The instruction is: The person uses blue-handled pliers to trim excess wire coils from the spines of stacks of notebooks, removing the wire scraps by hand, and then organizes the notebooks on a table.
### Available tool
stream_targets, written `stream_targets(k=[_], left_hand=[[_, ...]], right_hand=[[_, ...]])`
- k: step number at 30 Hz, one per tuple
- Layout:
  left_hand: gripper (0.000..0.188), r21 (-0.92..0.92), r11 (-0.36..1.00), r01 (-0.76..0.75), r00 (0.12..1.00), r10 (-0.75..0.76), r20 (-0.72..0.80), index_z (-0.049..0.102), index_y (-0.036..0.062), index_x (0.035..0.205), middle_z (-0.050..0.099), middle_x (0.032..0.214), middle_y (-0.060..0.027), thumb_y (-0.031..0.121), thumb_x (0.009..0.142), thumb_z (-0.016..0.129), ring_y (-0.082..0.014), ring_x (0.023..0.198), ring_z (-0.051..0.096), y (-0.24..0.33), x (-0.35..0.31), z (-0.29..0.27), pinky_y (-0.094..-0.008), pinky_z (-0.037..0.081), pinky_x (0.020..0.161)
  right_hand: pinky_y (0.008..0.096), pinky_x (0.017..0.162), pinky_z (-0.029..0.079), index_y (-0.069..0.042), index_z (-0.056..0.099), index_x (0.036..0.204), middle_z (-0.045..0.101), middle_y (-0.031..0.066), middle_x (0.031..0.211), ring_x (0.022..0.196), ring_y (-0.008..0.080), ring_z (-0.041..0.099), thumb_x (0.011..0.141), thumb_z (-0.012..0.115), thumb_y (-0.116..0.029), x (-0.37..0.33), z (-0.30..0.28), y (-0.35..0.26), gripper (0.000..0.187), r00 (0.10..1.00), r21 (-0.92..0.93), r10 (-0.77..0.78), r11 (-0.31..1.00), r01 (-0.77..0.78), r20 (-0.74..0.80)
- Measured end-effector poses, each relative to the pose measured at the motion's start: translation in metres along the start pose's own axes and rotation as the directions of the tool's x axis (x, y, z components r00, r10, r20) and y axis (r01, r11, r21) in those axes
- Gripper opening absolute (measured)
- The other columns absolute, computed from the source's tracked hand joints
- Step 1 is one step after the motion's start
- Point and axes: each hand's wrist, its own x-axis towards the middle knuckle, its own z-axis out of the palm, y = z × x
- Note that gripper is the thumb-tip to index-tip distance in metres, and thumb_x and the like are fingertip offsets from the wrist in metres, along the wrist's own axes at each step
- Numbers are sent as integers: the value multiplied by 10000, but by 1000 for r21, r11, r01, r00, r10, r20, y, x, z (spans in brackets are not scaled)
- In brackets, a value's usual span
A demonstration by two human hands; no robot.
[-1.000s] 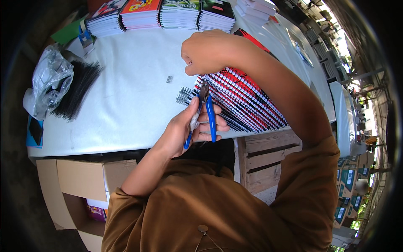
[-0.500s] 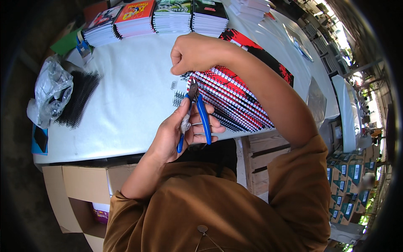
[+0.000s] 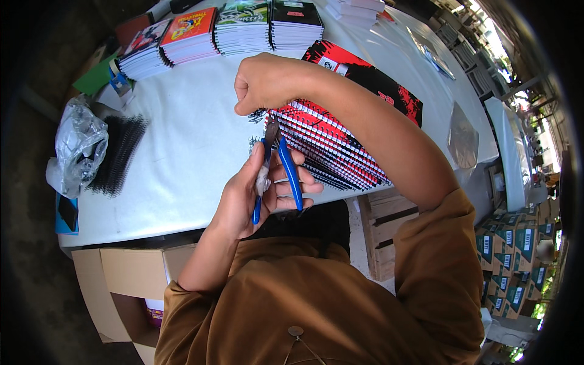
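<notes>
My left hand holds a pair of blue-handled cutting pliers, handles spread apart over its fingers. The plier jaws point away from me at the left ends of several black coil bindings. These bindings run along a fanned stack of red-and-black notebooks. My right hand is closed in a fist just beyond the plier tips, its forearm crossing over the notebooks. Whatever its fingers grip is hidden. A dark tangle of coil wire shows just below the fist. Cut coil bits lie beside my left thumb.
Stacks of spiral notebooks line the table's far side. Loose black coils and a clear plastic bag lie at left. Below the table edge stand an open cardboard box and a wooden pallet. Cartons are stacked at right.
My right fist has shifted slightly left, and the pliers have moved a little left with my left hand. The whole view has also turned slightly. Both hands keep their closed grip.
</notes>
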Motion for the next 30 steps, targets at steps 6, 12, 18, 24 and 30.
stream_targets(k=[6, 12, 18, 24, 30], left_hand=[[550, -191, 981, 21, 983, 15, 182, 483, 52, 984, 493, 715, -77, 529, 941, 213, -202, 569, 529, -2, -1, -17, -383, 518, 531], [554, -49, 999, -14, 991, 8, -136, 487, 64, 981, 457, 679, -54, 553, 936, 229, -159, 537, 453, -7, -4, 7, -325, 437, 507], [550, -206, 978, -15, 995, 35, 97, 478, 56, 979, 462, 670, -49, 548, 932, 237, -200, 529, 529, -9, -11, -11, -333, 503, 490], [640, -17, 1000, 12, 999, -11, 52, 456, 6, 1144, 596, 989, -202, 555, 929, 210, -371, 965, 600, 1, -2, 3, -471, 491, 808], [648, -110, 993, 38, 985, -19, 169, 440, -6, 1189, 582, 1059, -212, 544, 931, 219, -392, 1058, 553, 4, 4, -4, -515, 447, 887]], right_hand=[[319, 550, 447, 4, 648, 692, 597, 101, 591, 555, 183, 558, 698, 673, -238, 3, -1, 0, 243, 1000, 16, -16, 1000, 16, 2], [310, 554, 443, 0, 657, 708, 608, 81, 610, 572, 163, 556, 686, 698, -252, 5, 2, 3, 256, 998, 165, 50, 985, -55, 33], [308, 552, 442, 9, 654, 718, 612, 81, 624, 574, 162, 555, 685, 706, -250, 5, 2, 1, 266, 998, 168, 58, 984, -58, 4], [305, 573, 459, -2, 663, 730, 618, 94, 637, 590, 168, 565, 682, 711, -249, 6, 6, 2, 257, 995, 201, 84, 977, -70, -60], [301, 593, 469, -6, 671, 739, 626, 106, 642, 600, 180, 583, 678, 715, -257, 4, 7, 3, 262, 984, 202, 109, 976, -80, -139]])
